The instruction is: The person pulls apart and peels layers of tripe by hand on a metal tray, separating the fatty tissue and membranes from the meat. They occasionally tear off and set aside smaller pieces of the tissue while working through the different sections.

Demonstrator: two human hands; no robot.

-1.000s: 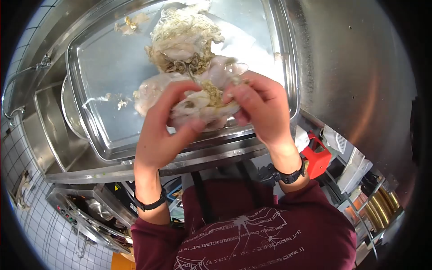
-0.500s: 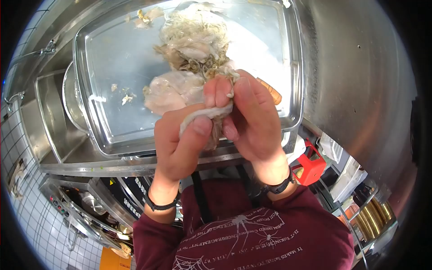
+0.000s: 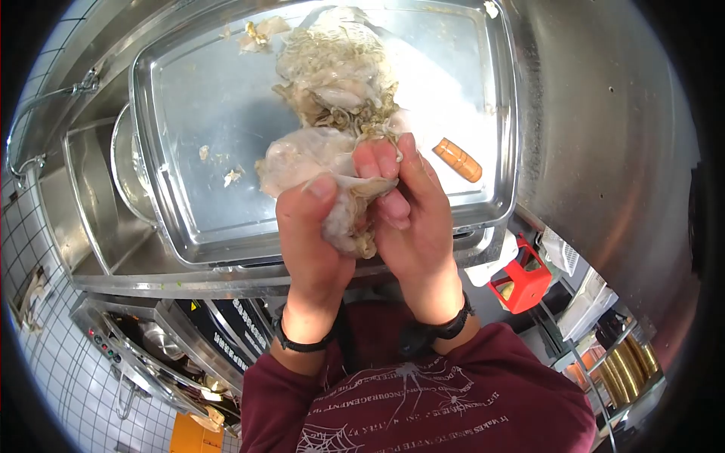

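Observation:
Over the near edge of a metal tray, both hands work on one limp, slippery piece of pale flesh with a greyish, frilled edge. My left hand grips it from the left, thumb pressed on top near its upper end. My right hand pinches the right end of the piece between bent fingers and thumb. Just behind my fingers in the tray lies a smooth whitish lump. A larger heap of pale, stringy flesh sits farther back.
A ridged wooden handle lies at the tray's right; glare washes out the area around it. Small scraps dot the tray's left, with more scraps at the back. A sink basin adjoins on the left. A red stool stands below right.
My left hand has turned upright with its thumb higher, and more of the flesh hangs exposed between the hands. My right hand has shifted slightly, uncovering the wooden handle.

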